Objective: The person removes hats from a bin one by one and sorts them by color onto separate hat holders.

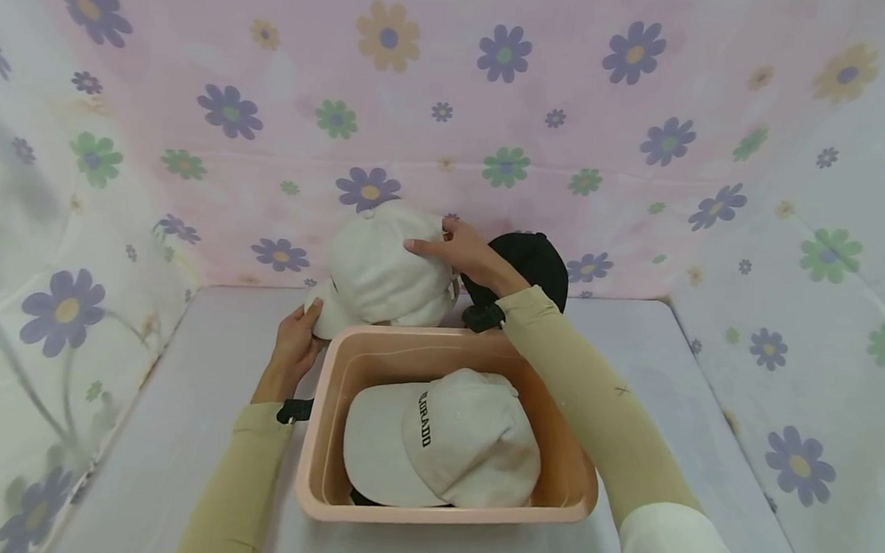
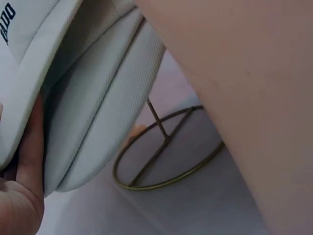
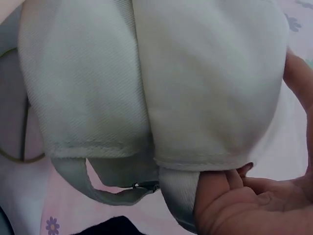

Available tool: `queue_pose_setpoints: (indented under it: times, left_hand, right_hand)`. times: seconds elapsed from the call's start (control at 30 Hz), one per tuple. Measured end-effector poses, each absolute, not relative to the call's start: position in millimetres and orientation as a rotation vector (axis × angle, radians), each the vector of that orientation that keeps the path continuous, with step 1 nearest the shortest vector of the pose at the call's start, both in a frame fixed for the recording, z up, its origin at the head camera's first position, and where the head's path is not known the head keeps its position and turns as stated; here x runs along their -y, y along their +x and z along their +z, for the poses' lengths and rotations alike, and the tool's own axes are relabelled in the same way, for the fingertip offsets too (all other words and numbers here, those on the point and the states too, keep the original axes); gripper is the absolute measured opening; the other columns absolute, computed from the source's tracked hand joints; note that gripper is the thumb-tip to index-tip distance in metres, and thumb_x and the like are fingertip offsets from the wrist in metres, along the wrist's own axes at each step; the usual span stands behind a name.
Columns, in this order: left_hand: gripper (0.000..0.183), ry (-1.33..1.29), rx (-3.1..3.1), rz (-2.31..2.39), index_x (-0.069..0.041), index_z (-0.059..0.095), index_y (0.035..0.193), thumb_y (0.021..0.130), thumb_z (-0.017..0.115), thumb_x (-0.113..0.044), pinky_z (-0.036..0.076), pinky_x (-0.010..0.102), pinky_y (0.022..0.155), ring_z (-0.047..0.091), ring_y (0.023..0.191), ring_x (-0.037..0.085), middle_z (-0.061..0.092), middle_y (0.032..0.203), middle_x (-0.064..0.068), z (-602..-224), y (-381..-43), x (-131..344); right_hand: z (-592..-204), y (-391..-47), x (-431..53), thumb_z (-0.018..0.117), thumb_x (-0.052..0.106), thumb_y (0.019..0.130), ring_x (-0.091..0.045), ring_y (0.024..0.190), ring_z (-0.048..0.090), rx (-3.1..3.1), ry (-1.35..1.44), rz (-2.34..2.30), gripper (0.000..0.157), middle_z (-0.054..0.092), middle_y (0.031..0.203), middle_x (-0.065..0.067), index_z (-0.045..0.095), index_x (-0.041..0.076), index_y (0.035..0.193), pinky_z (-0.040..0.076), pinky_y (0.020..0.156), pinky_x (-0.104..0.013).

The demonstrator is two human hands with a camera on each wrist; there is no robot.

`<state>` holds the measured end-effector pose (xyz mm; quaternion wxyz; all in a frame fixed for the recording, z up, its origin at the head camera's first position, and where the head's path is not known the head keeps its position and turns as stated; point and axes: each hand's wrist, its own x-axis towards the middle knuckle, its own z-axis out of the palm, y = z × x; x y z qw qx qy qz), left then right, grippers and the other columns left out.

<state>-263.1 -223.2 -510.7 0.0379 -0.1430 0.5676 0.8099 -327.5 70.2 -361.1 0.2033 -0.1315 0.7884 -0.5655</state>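
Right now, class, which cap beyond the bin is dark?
The black cap, farthest right, partly hidden behind the right hand; the white cap beside it is pale and gripped by that hand.

Honestly this looks like a small makeshift booth to me, though I can't tell if it's set up in a home, a studio or a shop. Going by the peach tub (image 1: 312,449): a pink flowery sheet (image 1: 303,69) hangs behind it (there's a crease running across, so I'd say fabric over wallpaper), and whiter flowery panels (image 1: 847,298) stand on both sides of it. Under it is a plain pale tabletop (image 1: 216,356). The white cap (image 1: 386,261) and black cap (image 1: 544,265) behind the tub, plus a wire stand (image 2: 167,139), feel a bit shop-display.
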Motion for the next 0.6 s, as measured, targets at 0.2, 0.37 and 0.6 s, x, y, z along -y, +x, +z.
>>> queue_pose_setpoints:
  times: [0.2,0.37,0.6]
  left_hand:
    - [0.065,-0.375,-1.891,2.365,-0.001,0.032,0.154,0.104,0.059,-0.031,0.055,0.02,0.081,0.059,0.106,0.009,0.05,0.128,0.006,-509.7,-259.0,224.3]
    - [0.062,-0.249,-1.977,2.274,-0.003,0.031,0.151,0.101,0.066,-0.016,0.057,0.02,0.077,0.063,0.098,0.006,0.049,0.127,0.005,-508.0,-255.4,231.4]
    - [0.077,-0.19,-2.076,2.182,-0.005,0.022,0.157,0.097,0.07,-0.011,0.059,0.024,0.079,0.061,0.103,0.005,0.04,0.147,0.016,-513.5,-255.0,238.2]
  right_hand:
    - [-360.3,-326.5,-76.5,0.077,0.035,0.091,-0.031,0.127,0.054,-2.257,-0.436,-1.44,0.088,0.045,0.148,-0.016,0.028,0.008,0.159,0.049,0.106,-0.05]
    - [-359.3,-325.2,-79.7,0.082,0.033,0.087,-0.033,0.128,0.051,-2.313,-0.494,-1.288,0.096,0.042,0.151,-0.018,0.025,0.006,0.159,0.05,0.105,-0.049]
    - [-369.7,-315.6,-77.1,0.086,0.038,0.081,-0.029,0.136,0.044,-2.436,-0.564,-1.04,0.114,0.037,0.155,-0.016,0.012,0.004,0.161,0.042,0.114,-0.045]
